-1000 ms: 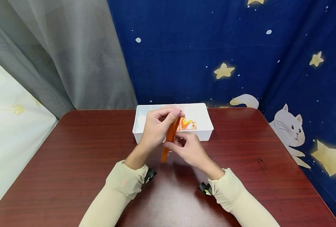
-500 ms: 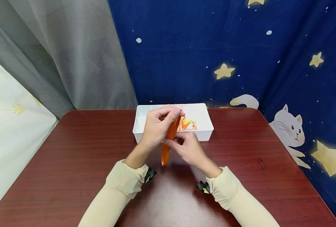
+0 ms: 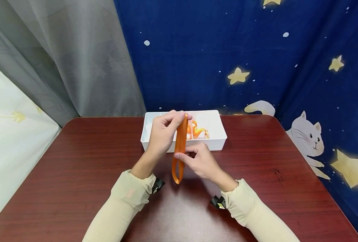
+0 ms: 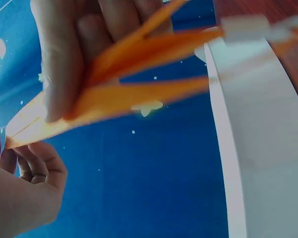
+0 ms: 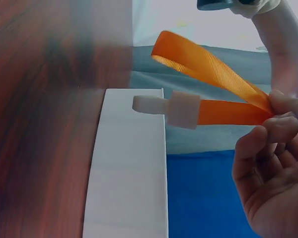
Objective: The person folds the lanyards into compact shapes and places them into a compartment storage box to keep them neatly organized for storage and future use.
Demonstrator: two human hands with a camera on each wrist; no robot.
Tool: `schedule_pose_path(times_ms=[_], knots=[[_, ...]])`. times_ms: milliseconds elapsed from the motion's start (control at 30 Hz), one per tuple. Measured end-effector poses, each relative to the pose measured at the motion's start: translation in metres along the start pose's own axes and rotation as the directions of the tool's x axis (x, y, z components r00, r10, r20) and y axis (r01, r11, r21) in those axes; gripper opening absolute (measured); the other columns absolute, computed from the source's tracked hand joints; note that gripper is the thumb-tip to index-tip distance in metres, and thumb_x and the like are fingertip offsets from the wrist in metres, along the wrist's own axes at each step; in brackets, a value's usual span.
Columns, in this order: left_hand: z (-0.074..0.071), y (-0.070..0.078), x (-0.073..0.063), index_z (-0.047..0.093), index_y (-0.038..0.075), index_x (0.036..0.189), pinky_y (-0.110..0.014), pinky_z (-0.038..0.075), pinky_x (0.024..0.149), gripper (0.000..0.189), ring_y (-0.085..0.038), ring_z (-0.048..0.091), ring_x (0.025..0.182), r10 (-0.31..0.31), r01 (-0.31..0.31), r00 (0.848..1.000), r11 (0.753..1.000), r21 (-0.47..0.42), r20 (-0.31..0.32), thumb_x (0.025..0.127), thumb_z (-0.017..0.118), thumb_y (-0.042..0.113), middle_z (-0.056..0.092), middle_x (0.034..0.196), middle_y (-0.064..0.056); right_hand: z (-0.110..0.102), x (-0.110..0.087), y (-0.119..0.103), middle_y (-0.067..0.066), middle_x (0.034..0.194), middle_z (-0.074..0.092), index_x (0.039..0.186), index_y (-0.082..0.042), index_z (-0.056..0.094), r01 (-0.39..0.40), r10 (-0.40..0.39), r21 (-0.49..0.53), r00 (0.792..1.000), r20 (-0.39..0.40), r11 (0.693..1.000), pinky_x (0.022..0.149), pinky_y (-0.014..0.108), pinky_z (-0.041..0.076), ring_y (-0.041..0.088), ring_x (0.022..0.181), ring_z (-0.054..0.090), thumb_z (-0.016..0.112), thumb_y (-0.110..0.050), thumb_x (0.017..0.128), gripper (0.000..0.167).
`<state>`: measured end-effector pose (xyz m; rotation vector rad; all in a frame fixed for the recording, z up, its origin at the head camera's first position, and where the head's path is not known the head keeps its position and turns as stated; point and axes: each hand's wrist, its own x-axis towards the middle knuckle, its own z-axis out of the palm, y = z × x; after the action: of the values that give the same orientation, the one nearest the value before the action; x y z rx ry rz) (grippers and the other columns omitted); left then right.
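Note:
An orange lanyard (image 3: 181, 136) hangs folded lengthwise between both hands, above the table in front of the white box. My left hand (image 3: 163, 131) pinches its upper end between thumb and fingers. Lower down, my right hand (image 3: 200, 159) pinches the strap between thumb and index finger. Below that grip a loop of the strap hangs open. In the right wrist view a pale plastic buckle (image 5: 184, 110) sits on the strap's free end, beside a ribbed orange fold. The left wrist view has the strap (image 4: 144, 96) spreading into separate bands, blurred towards the buckle.
A white divided box (image 3: 218, 144) stands at the table's far edge. Inside lie more orange straps (image 3: 200, 131), partly hidden by the left hand. The dark red table (image 3: 106, 161) ends at the curtains, blue (image 3: 197, 67) and grey (image 3: 106, 67).
The strap has turned from edge-on to show its broad side, and its lower loop has opened and hangs lower. The left hand shifted slightly left and up; the right hand moved slightly down.

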<state>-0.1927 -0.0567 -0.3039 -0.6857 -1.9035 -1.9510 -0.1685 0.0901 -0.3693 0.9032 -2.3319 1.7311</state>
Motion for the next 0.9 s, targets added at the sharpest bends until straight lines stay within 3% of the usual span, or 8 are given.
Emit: schedule_pose_path(times_ms=[100, 300, 600, 900], knots=[[-0.003, -0.002, 0.001, 0.076, -0.005, 0.096, -0.026, 0.046, 0.064, 0.034, -0.018, 0.054, 0.07, -0.03, 0.03, 0.999, 0.999, -0.016, -0.038, 0.104, 0.055, 0.021, 0.067, 0.082, -0.006, 0.0, -0.002, -0.002, 0.005, 0.055, 0.059, 0.077, -0.001, 0.076, -0.029, 0.029, 0.032, 1.0, 0.005, 0.999, 0.046, 0.02, 0.036, 0.007, 0.05, 0.048, 0.074, -0.007, 0.089, 0.013], [-0.01, -0.004, 0.002, 0.074, -0.01, 0.099, -0.024, 0.046, 0.061, 0.038, -0.014, 0.05, 0.062, -0.045, 0.042, 0.997, 0.998, -0.039, -0.064, 0.105, 0.051, 0.02, 0.062, 0.077, -0.003, 0.001, -0.005, -0.005, -0.005, 0.054, 0.047, 0.078, 0.0, 0.075, -0.057, 0.055, 0.086, 0.998, 0.025, 0.995, 0.046, 0.02, 0.03, 0.007, 0.051, 0.041, 0.073, -0.005, 0.09, 0.013], [-0.019, -0.01, 0.004, 0.074, -0.008, 0.101, -0.024, 0.041, 0.06, 0.039, -0.017, 0.047, 0.062, -0.078, 0.078, 0.995, 0.997, -0.002, -0.054, 0.106, 0.05, 0.022, 0.06, 0.073, -0.002, -0.001, -0.009, -0.015, -0.006, 0.055, 0.043, 0.079, -0.002, 0.075, -0.039, 0.035, 0.122, 0.999, 0.033, 0.992, 0.047, 0.02, 0.027, 0.007, 0.051, 0.04, 0.071, -0.005, 0.091, 0.013], [-0.022, -0.019, 0.003, 0.074, -0.004, 0.095, -0.025, 0.039, 0.059, 0.041, -0.02, 0.046, 0.063, -0.107, 0.105, 0.994, 0.988, 0.109, 0.011, 0.106, 0.049, 0.026, 0.055, 0.075, -0.013, -0.004, -0.014, -0.023, 0.003, 0.06, 0.059, 0.078, -0.002, 0.074, 0.011, -0.012, 0.127, 1.0, 0.01, 0.992, 0.047, 0.019, 0.037, 0.009, 0.053, 0.048, 0.071, -0.001, 0.09, 0.011]])
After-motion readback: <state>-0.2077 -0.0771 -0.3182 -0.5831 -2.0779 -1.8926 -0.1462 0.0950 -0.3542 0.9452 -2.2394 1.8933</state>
